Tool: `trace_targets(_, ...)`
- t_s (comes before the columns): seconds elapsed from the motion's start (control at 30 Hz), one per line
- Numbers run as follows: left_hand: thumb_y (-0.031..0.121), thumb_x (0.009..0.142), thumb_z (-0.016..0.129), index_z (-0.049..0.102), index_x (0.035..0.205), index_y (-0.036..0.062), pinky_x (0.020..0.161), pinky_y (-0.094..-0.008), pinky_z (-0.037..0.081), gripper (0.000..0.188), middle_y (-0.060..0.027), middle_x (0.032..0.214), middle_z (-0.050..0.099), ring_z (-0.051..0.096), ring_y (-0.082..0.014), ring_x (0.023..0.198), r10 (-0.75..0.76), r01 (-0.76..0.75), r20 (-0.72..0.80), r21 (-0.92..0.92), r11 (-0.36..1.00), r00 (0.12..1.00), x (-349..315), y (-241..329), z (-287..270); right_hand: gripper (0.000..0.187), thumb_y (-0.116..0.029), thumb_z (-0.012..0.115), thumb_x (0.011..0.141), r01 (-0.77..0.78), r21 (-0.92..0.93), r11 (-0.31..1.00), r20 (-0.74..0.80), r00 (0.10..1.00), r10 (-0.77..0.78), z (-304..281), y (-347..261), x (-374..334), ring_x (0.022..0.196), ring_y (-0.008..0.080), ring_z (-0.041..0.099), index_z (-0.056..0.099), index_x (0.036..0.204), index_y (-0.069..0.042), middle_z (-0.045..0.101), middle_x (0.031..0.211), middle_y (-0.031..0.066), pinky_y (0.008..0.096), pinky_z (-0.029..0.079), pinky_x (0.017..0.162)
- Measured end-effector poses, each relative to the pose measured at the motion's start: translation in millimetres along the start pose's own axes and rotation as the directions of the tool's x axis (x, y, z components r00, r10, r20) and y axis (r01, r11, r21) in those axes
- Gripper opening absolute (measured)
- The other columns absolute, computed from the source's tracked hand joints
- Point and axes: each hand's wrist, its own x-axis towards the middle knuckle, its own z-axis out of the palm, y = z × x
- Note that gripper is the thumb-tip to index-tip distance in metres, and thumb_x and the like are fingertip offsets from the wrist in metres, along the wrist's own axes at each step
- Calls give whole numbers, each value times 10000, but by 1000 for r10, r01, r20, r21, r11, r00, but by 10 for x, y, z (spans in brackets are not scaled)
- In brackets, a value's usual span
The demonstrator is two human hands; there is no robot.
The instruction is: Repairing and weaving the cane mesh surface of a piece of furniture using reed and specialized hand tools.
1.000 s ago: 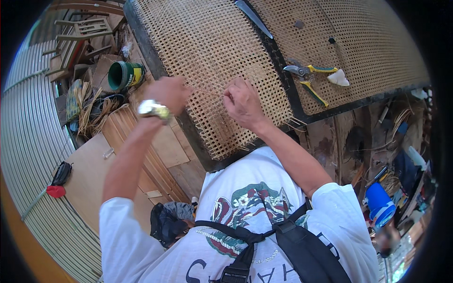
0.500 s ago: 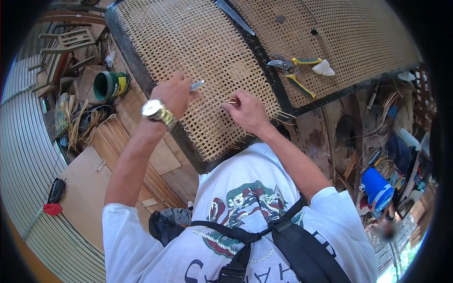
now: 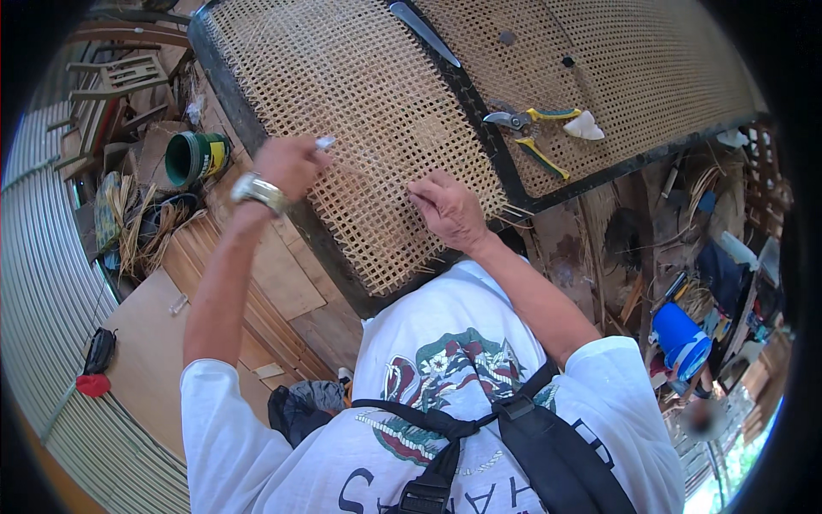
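In front of me lies a dark-framed panel of woven cane, with loose strand ends along its near and right edges. My left hand, a watch on its wrist, is raised over the panel's left edge. It is closed on a small tool with a bright, metallic-looking tip; motion blurs it and its kind is unclear. Low over the middle of the weave, my right hand pinches with thumb and forefinger. A thin cane strand seems to be in that pinch, though the fingers mostly hide it.
On the frame's dark middle bar rests a flat metal blade. Pruning shears with yellow-green handles and a white lump lie on the right-hand cane panel. A green bucket stands left, a blue bucket right.
My left hand has moved left, away from the right hand, with its shiny-tipped tool. My right hand stays near the same place, turned slightly; the curled strand at its fingertips no longer shows clearly.
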Motion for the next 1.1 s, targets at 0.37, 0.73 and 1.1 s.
trace_targets(0.37, 369, 850, 751, 660, 808, 28, 697, -465, 469, 355, -152, 787, 634, 620, -352, 786, 38, -15, -116, 194, 981, 992, -351, 402, -925, 208, -245, 680, 937, 257, 228, 939, -66, 966, -249, 407, -317, 801, 800, 212, 638, 706, 1021, -56, 657, 962, 97, 353, 523, 706)
trace_targets(0.73, 395, 1016, 441, 645, 931, 38, 761, -523, 521, 420, -230, 894, 699, 664, -441, 859, -141, 101, 117, 295, 950, 983, -461, 346, -331, 201, -214, 660, 942, -371, 451, 812, 341, 912, 227, -27, -137, 762, 678, 76, 550, 736, 1004, -39, 652, 770, 1, 262, 460, 612)
trace_targets(1.1, 260, 955, 539, 708, 975, 54, 759, -466, 580, 268, -195, 939, 728, 715, -376, 886, -237, 148, 240, 337, 930, 941, -238, 822, -35, 203, -183, 605, 856, -315, 91, 945, 310, 910, 274, 23, -199, 754, 819, 303, 687, 715, 889, -15, 707, 860, 170, 400, 536, 771)
